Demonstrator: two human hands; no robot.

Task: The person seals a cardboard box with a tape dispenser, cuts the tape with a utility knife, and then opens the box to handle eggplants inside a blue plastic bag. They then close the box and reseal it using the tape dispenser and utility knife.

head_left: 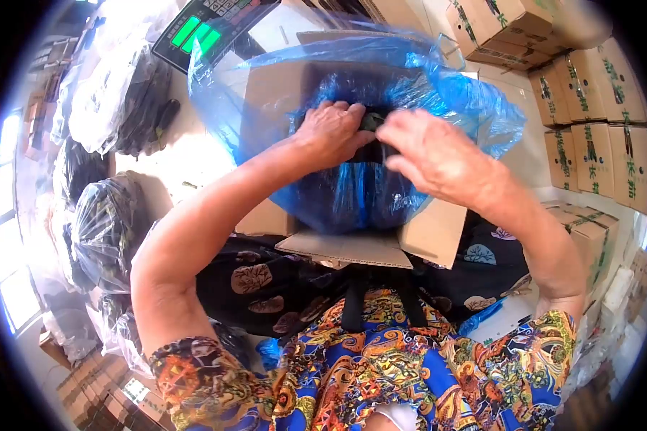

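A blue plastic bag (467,93) lines an open cardboard box (273,93) in front of me, its loose edge spread wide over the sides. Down in the bag's mouth, my left hand (331,133) has its fingers curled over something dark; I cannot tell what it holds. Opposite it, my right hand (435,154) is slightly blurred, thumb and fingers apart, fingertips right by the dark, crinkled thing (372,122) between the hands. Blue film is bunched below both hands, and the bag's contents are mostly hidden.
A scale with a lit green display (196,36) stands behind the box, to the left. Stacked taped cartons (589,90) fill the right side. Full plastic bags (104,223) line the left. The box's front flap (345,249) folds out toward my lap.
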